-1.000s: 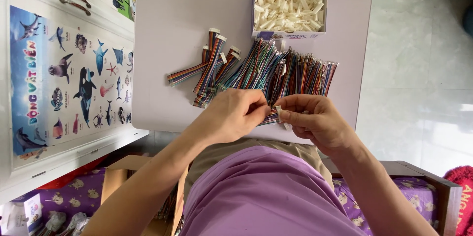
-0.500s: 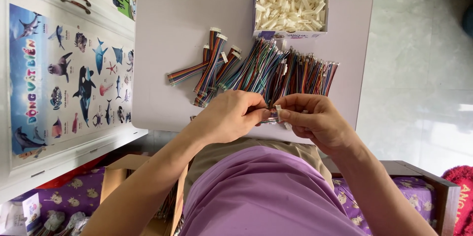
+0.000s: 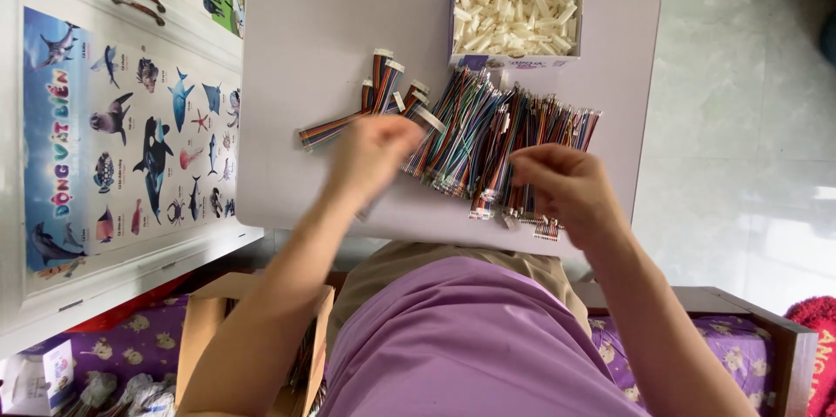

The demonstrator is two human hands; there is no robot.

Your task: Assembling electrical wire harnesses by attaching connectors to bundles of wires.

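Two hands work over one pale desk [image 3: 296, 51]. One open cardboard box [image 3: 515, 10] of white plastic connectors sits at the desk's far edge. Below it lie two groups of ribbon wires: a small fan of about five finished pieces with white plugs [image 3: 383, 90], and a large loose pile of multicoloured wire bundles [image 3: 505, 134] — too many to count.

The wires are short flat ribbons in rainbow stripes, with bare metal tips at the near end of the big pile.

The right hand [image 3: 564, 186] rests on the near edge of the pile, fingers curled over a few wire ends; what exactly it pinches is hidden. The left hand [image 3: 376, 151] is blurred, over the desk just beside the finished fan; I cannot tell whether it holds anything.

Half a second ago both hands met close together at the desk's near edge — now they are well apart, the left one moved toward the finished pieces.
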